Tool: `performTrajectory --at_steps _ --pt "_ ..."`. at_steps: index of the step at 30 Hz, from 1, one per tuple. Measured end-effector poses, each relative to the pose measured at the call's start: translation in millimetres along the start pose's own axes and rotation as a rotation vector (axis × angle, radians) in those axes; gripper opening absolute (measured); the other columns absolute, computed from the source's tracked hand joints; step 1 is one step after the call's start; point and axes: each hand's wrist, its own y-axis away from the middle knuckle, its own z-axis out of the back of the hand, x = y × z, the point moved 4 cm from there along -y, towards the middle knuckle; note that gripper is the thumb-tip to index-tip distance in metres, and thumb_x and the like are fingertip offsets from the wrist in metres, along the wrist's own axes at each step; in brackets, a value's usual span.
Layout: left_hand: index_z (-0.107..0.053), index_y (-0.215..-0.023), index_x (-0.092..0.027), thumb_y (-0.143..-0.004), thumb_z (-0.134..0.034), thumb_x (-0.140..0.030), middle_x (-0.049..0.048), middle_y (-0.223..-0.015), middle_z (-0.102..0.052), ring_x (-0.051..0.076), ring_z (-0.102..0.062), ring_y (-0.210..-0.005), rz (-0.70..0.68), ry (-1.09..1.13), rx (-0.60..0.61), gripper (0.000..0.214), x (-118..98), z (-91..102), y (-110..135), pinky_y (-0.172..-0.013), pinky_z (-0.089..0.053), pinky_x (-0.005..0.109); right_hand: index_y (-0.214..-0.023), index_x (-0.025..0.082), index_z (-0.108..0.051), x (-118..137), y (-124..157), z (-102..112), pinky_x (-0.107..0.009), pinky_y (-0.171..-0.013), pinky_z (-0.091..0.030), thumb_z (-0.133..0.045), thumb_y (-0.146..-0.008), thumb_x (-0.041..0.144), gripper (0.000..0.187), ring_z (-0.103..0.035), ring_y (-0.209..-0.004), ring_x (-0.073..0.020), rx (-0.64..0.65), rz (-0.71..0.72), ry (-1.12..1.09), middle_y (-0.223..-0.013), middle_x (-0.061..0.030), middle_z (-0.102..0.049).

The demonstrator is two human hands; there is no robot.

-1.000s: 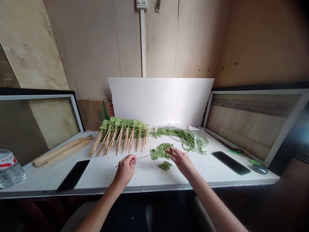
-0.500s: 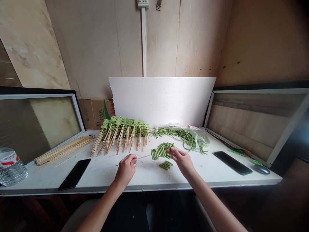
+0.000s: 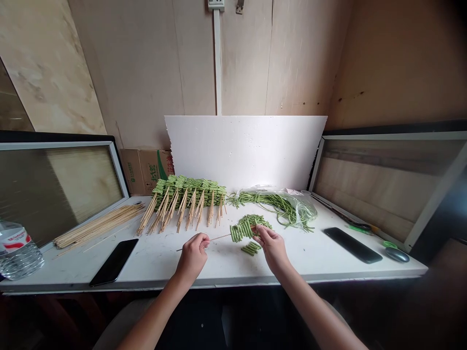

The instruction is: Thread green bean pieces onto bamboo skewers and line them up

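My left hand pinches a thin bamboo skewer near its blunt end, just above the white table. Short green bean pieces are threaded in a row on the skewer's far end. My right hand is closed at the right end of that row, fingers on the beans by the skewer tip. A few loose cut bean pieces lie on the table under my right hand. A small heap of cut beans sits just behind.
Finished bean skewers are stacked at the back, bare skewers at the left. Long beans lie in a plastic bag. One phone lies left, another right, with a water bottle, a computer mouse and a white foam board.
My right hand has dropped slightly lower and nearer, over the loose pieces, still at the skewer's bean end. The left hand holds nearly still.
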Motion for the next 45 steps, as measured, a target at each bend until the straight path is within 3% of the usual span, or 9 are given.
performTrajectory --at_steps 7,10,14,19,23,29,36,41,45 --pt "-0.062 -0.084 -0.022 -0.091 -0.044 -0.009 0.0027 -0.074 -0.070 0.019 -0.070 -0.073 -0.005 0.014 0.005 0.024 1.1 -1.9 1.4 -0.068 -0.051 0.026 -0.084 0.021 -0.082 -21.2 1.5 -3.8 -0.041 -0.090 -0.065 -0.093 -0.066 0.048 0.034 -0.070 -0.112 -0.0318 -0.039 -0.073 -0.033 -0.108 -0.0087 -0.079" --pt "-0.064 -0.085 -0.022 -0.093 -0.045 -0.012 0.0028 -0.075 -0.070 0.019 -0.069 -0.073 0.011 0.015 -0.007 0.023 1.9 -0.7 -0.7 -0.069 -0.051 0.027 -0.088 0.022 -0.082 -14.1 -0.3 -5.1 -0.041 -0.087 -0.066 -0.092 -0.068 0.049 0.035 -0.069 -0.113 -0.0318 0.014 -0.080 -0.041 -0.110 -0.0093 -0.078" --pt "-0.065 -0.086 -0.022 -0.093 -0.046 -0.014 0.0020 -0.073 -0.070 0.019 -0.068 -0.068 0.049 0.008 -0.052 0.022 6.9 5.3 -5.3 -0.066 -0.050 0.026 -0.099 0.025 -0.083 14.2 -8.5 4.1 -0.042 -0.080 -0.062 -0.085 -0.075 0.054 0.038 -0.071 -0.107 -0.0332 0.157 0.053 0.264 -0.107 -0.0099 -0.080" --pt "-0.066 -0.086 -0.022 -0.092 -0.048 -0.015 0.0020 -0.073 -0.071 0.019 -0.068 -0.068 0.085 0.003 -0.055 0.020 17.4 8.4 -7.4 -0.065 -0.049 0.026 -0.066 0.028 -0.082 22.3 -18.7 24.6 -0.044 -0.080 -0.055 -0.087 -0.070 0.041 0.014 -0.068 -0.078 -0.0303 0.239 0.260 0.801 -0.074 -0.0077 -0.078" --pt "-0.066 -0.087 -0.022 -0.092 -0.048 -0.016 0.0023 -0.074 -0.072 0.020 -0.069 -0.071 0.103 0.011 -0.037 0.019 19.7 7.5 -6.5 -0.066 -0.049 0.026 -0.053 0.029 -0.074 6.2 -19.6 30.7 -0.040 -0.082 -0.052 -0.090 -0.058 0.030 0.016 -0.067 -0.084 -0.0307 0.195 0.278 0.793 -0.058 -0.0052 -0.069" --pt "-0.064 -0.086 -0.022 -0.091 -0.047 -0.015 0.0019 -0.074 -0.071 0.019 -0.069 -0.070 0.109 0.026 -0.018 0.019 15.0 7.3 -6.8 -0.066 -0.049 0.026 -0.062 0.028 -0.078 2.9 -17.3 27.0 -0.038 -0.073 -0.051 -0.086 -0.061 0.030 0.008 -0.065 -0.073 -0.0257 0.151 0.266 0.847 -0.068 -0.0048 -0.074" --pt "-0.063 -0.086 -0.022 -0.092 -0.047 -0.016 0.0016 -0.074 -0.070 0.019 -0.069 -0.071 0.103 0.032 -0.012 0.018 14.5 5.0 -5.2 -0.068 -0.049 0.026 -0.094 0.024 -0.083 22.2 -22.1 23.3 -0.038 -0.078 -0.057 -0.089 -0.069 0.051 0.037 -0.073 -0.089 -0.0277 0.131 0.067 0.427 -0.095 -0.0077 -0.081" --pt "-0.063 -0.086 -0.022 -0.093 -0.047 -0.018 0.0021 -0.073 -0.070 0.019 -0.069 -0.071 0.106 0.065 0.007 0.018 12.7 1.8 -3.3 -0.068 -0.050 0.027 -0.094 0.026 -0.082 21.0 -19.0 15.4 -0.034 -0.094 -0.059 -0.088 -0.074 0.049 0.031 -0.072 -0.111 -0.0272 0.219 -0.129 -0.034 -0.107 -0.0049 -0.081" --pt "-0.064 -0.086 -0.022 -0.092 -0.048 -0.018 0.0017 -0.072 -0.071 0.019 -0.069 -0.070 0.123 0.079 0.017 0.017 12.0 1.2 -3.2 -0.068 -0.050 0.027 -0.096 0.025 -0.081 19.6 -14.0 9.4 -0.037 -0.108 -0.055 -0.086 -0.079 0.047 0.028 -0.070 -0.121 -0.0281 0.269 -0.148 -0.122 -0.113 -0.0065 -0.081"
